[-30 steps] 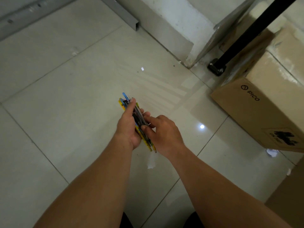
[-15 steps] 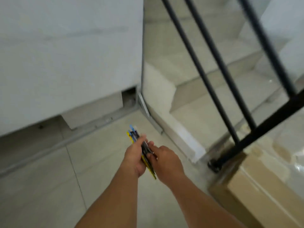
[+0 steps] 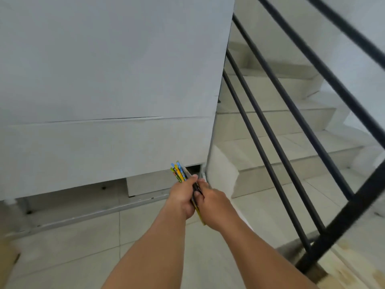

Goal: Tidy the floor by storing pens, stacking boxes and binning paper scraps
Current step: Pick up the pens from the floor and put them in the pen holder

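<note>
A bundle of several pens (image 3: 178,172), blue, yellow and green, sticks up and away from between my hands at the middle of the head view. My left hand (image 3: 181,197) grips the bundle from the left, thumb along its top. My right hand (image 3: 212,203) holds the lower part of the same bundle from the right, fingers curled against it. A yellow pen end pokes out below the hands. Both forearms reach in from the bottom edge.
A white wall panel (image 3: 104,80) fills the left, with a metal floor rail (image 3: 87,213) beneath it. A black stair railing (image 3: 291,142) and tiled steps (image 3: 291,163) are on the right. A cardboard box top (image 3: 358,268) shows at the bottom right corner.
The view has swung up from the floor to the wall and stairs. Both hands keep hold of the pens, which have risen with them. The box has slid to the lower right.
</note>
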